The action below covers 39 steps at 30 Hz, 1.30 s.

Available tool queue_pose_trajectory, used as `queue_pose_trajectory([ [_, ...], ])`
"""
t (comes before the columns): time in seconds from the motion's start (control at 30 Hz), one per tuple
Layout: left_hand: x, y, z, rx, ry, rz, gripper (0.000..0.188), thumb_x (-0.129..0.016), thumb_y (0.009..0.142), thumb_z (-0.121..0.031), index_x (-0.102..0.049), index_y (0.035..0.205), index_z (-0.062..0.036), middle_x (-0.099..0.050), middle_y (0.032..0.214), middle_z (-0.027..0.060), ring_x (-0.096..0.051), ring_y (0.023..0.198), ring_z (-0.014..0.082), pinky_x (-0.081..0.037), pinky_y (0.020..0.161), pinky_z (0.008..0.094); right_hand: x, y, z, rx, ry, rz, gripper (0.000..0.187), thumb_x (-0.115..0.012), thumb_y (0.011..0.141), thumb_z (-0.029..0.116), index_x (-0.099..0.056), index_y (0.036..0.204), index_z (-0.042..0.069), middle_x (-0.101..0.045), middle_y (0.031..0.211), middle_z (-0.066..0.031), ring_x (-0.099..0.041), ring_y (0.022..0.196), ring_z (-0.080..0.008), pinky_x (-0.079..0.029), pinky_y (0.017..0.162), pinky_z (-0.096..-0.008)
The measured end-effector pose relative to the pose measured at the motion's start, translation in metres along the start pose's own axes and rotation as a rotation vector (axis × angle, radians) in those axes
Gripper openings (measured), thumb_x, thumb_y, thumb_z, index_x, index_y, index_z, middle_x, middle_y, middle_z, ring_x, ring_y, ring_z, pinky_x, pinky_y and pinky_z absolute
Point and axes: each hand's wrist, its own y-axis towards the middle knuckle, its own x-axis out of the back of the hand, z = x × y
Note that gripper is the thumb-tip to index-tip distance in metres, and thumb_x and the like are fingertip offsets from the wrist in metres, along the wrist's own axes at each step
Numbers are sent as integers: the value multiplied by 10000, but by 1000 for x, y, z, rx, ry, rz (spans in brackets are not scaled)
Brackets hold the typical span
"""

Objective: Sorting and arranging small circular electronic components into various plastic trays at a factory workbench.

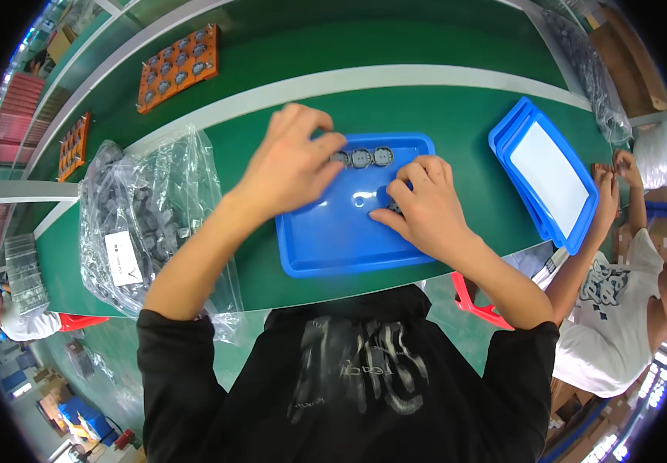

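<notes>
A shallow blue tray (325,239) lies on the green table in front of me. Along its far edge sits a row of small grey round plastic parts (361,158), of which the left end is partly covered by my fingers. My left hand (291,158) reaches over the tray's far left corner, thumb and fingers closed around the leftmost part (340,158). Over the tray's right side, my right hand (428,207) is curled with its fingertips pointing down. Another small dark grey part (394,207) shows at those fingertips, mostly hidden by them.
At left lies a clear plastic bag (148,216) of many grey parts with a white label. Stacked blue trays (553,181), the top one with a white inside, rest at right. Orange fixtures (179,68) holding round parts stand beyond a pale rail. A co-worker (611,301) works at far right.
</notes>
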Motion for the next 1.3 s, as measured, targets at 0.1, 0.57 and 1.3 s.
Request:
queue_pose_trajectory([
  [0.1,33,-16,6,88,67,7,299,-805,732,-103,-726,1017,-57,-615,1090,108,-565,1085,337,-476,944,439,12,4,-9,-8,90,40,336,-837,753,230,-660,968,43,-591,1083,-104,-503,1125,-345,-419,973,-476],
  [0.57,126,-168,-31,624,232,-6,275,-742,832,-2,-704,1105,-8,-657,1230,142,-623,1159,328,-471,1003,385,1,5,-22,-102,-169,-163,164,-794,759,59,-721,905,60,-608,1055,-82,-519,1108,-351,-421,966,-473],
  [1.3,140,-317,0,1446,547,-699,496,-575,1044,-368,-592,1395,-18,-630,1383,182,-566,1319,260,-420,1108,368,16,35,-25,-11,-43,-117,231,-793,778,68,-737,1002,63,-610,1050,-66,-531,1097,-323,-475,919,-432],
])
